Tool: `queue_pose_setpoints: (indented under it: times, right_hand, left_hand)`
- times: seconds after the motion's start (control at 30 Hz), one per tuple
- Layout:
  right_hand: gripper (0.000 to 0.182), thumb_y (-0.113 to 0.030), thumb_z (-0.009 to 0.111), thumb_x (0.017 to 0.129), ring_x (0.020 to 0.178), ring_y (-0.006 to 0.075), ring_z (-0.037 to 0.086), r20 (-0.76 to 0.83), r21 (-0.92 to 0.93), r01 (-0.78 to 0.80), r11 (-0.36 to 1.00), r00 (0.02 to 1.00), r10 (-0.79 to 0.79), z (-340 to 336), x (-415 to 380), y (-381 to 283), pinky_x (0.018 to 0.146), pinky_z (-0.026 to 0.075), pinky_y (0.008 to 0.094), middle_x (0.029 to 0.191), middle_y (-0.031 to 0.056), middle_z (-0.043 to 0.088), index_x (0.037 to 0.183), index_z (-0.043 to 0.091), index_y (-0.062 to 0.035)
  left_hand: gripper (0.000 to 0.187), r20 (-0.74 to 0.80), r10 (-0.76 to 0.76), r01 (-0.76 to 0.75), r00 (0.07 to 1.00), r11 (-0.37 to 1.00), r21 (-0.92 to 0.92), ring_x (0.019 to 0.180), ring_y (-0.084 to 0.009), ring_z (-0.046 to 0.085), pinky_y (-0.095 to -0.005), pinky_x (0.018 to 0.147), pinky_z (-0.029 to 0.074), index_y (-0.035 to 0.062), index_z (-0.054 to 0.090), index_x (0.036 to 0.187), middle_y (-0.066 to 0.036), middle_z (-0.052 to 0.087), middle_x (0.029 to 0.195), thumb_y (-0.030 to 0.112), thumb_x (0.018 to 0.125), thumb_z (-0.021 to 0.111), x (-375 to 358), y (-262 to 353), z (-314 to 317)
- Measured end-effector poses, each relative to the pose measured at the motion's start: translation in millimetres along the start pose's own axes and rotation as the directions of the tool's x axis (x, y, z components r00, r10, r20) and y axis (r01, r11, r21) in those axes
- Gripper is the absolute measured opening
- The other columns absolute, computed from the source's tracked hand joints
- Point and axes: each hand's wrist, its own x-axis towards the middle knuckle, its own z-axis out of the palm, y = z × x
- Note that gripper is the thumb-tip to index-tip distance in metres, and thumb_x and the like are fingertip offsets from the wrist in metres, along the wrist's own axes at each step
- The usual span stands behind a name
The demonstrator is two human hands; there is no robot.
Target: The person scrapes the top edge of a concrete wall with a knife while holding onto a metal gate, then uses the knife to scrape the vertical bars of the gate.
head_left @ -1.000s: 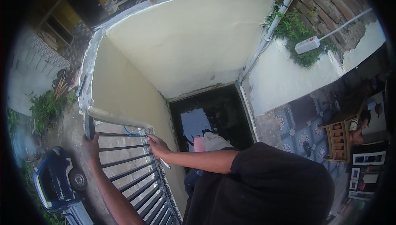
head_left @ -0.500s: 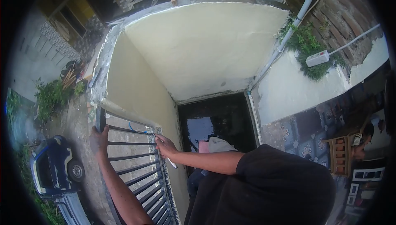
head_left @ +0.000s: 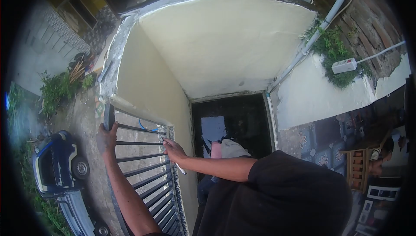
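Note:
My left hand (head_left: 107, 138) is wrapped around the dark outer rail of a metal railing (head_left: 145, 166), near its upper corner. My right hand (head_left: 174, 150) is closed around a slim white-handled tool (head_left: 181, 169), at the ends of the bars beside the cream wall (head_left: 149, 71). The handle pokes out below the palm, while the working tip is mostly hidden by the fingers, close to the second bar. Behind the top bars shows a thin blue line (head_left: 149, 129). Rough speckled edging (head_left: 175, 188) runs down the wall side of the railing.
Below the walls lies dark water (head_left: 234, 117), with a pinkish and pale cloth-like thing (head_left: 229, 149) beside me. A grey pipe (head_left: 323, 28) and a white power strip (head_left: 344, 66) are at right. A blue vehicle (head_left: 56, 162) stands outside; a person sits near a wooden chair (head_left: 357, 169).
The camera view has shifted a little, moving the walls rightward. My right hand and the tool have moved slightly down the bars, from the first towards the second. My left hand keeps its hold.

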Motion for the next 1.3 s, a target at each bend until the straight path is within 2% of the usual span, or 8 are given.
queue_pose_setpoints:
  times: [0.63, 0.77, 0.83, 0.9, 1.0, 1.07, 1.23, 1.3]
  right_hand:
    - [0.051, -0.038, 0.046, 0.106, 0.052, 0.0087, 0.045, 0.041, -0.039, -0.021, 0.999, 0.999, 0.023, 9.5, -2.0, 4.8, 0.045, 0.043, 0.0259, 0.091, 0.0057, 0.057, 0.153, 0.040, -0.0201]
    - [0.050, -0.039, 0.046, 0.107, 0.052, 0.0095, 0.045, 0.020, -0.047, -0.053, 0.997, 0.998, 0.054, 8.7, 4.2, 11.7, 0.044, 0.042, 0.0262, 0.091, 0.0060, 0.056, 0.152, 0.040, -0.0188]
    - [0.048, -0.037, 0.045, 0.107, 0.052, 0.0094, 0.043, 0.044, -0.033, -0.055, 0.998, 0.997, 0.056, 8.7, 2.4, 5.8, 0.044, 0.041, 0.0261, 0.092, 0.0056, 0.055, 0.152, 0.041, -0.0195]
    - [0.047, -0.037, 0.045, 0.107, 0.052, 0.0094, 0.043, 0.065, -0.032, -0.076, 0.997, 0.995, 0.078, 8.0, -2.7, 0.1, 0.045, 0.041, 0.0260, 0.093, 0.0053, 0.054, 0.151, 0.041, -0.0199]
    - [0.046, -0.036, 0.046, 0.106, 0.052, 0.0092, 0.043, 0.065, 0.004, -0.077, 0.997, 0.995, 0.077, 8.0, -1.7, -13.7, 0.045, 0.040, 0.0257, 0.094, 0.0049, 0.054, 0.150, 0.043, -0.0207]
    - [0.047, -0.032, 0.051, 0.104, 0.054, 0.0090, 0.043, 0.041, 0.030, -0.090, 0.996, 0.995, 0.089, 8.9, 1.2, -20.7, 0.046, 0.040, 0.0256, 0.095, 0.0045, 0.054, 0.150, 0.043, -0.0216]
    - [0.054, -0.020, 0.055, 0.099, 0.053, 0.0097, 0.045, 0.149, -0.124, -0.035, 0.992, 0.987, 0.053, 3.0, 10.2, -62.2, 0.046, 0.040, 0.0256, 0.098, 0.0060, 0.055, 0.151, 0.042, -0.0197]
    - [0.055, -0.019, 0.054, 0.099, 0.053, 0.0104, 0.048, 0.260, -0.356, 0.070, 0.932, 0.965, 0.027, -3.1, 20.6, -82.3, 0.046, 0.042, 0.0264, 0.101, 0.0086, 0.057, 0.153, 0.040, -0.0163]
  left_hand:
    - [0.063, 0.053, -0.012, 0.011, 0.999, 1.000, 0.017, 0.089, -0.0430, 0.071, -0.0502, 0.078, 0.054, -0.0036, 0.068, 0.106, -0.027, 0.071, 0.087, 0.054, 0.082, 0.069, -3.2, 9.6, -8.9]
    - [0.076, 0.032, -0.002, -0.002, 0.999, 0.991, 0.136, 0.102, -0.0475, 0.066, -0.0534, 0.086, 0.053, -0.0010, 0.065, 0.117, -0.032, 0.069, 0.105, 0.067, 0.083, 0.063, 5.6, -5.9, 0.6]
    - [0.087, 0.073, -0.050, 0.040, 0.996, 0.990, 0.132, 0.105, -0.0462, 0.066, -0.0533, 0.089, 0.052, -0.0005, 0.065, 0.119, -0.031, 0.069, 0.107, 0.078, 0.085, 0.051, 5.2, -1.3, -3.6]
    - [0.090, 0.028, -0.017, 0.014, 0.999, 0.992, 0.127, 0.080, -0.0332, 0.073, -0.0452, 0.078, 0.054, -0.0013, 0.067, 0.110, -0.018, 0.072, 0.077, 0.083, 0.085, 0.047, 13.1, -10.2, 3.4]
    - [0.096, 0.012, -0.040, 0.039, 0.999, 0.993, 0.113, 0.100, -0.0397, 0.070, -0.0492, 0.090, 0.050, -0.0021, 0.068, 0.110, -0.024, 0.072, 0.090, 0.086, 0.085, 0.038, 5.9, -3.6, -1.4]
    - [0.095, -0.023, -0.017, 0.019, 1.000, 0.993, 0.117, 0.102, -0.0425, 0.068, -0.0510, 0.089, 0.051, -0.0020, 0.068, 0.112, -0.027, 0.072, 0.099, 0.085, 0.087, 0.037, 2.1, -1.0, -1.2]
    - [0.077, 0.035, 0.036, -0.039, 0.999, 0.997, 0.070, 0.102, -0.0398, 0.068, -0.0483, 0.087, 0.052, 0.0007, 0.067, 0.115, -0.026, 0.071, 0.105, 0.072, 0.093, 0.047, -9.9, -2.7, -13.9]
    - [0.072, 0.013, 0.064, -0.064, 0.998, 0.998, 0.009, 0.105, -0.0385, 0.068, -0.0478, 0.089, 0.052, 0.0021, 0.066, 0.119, -0.024, 0.071, 0.108, 0.067, 0.093, 0.051, -17.7, -16.1, -15.8]
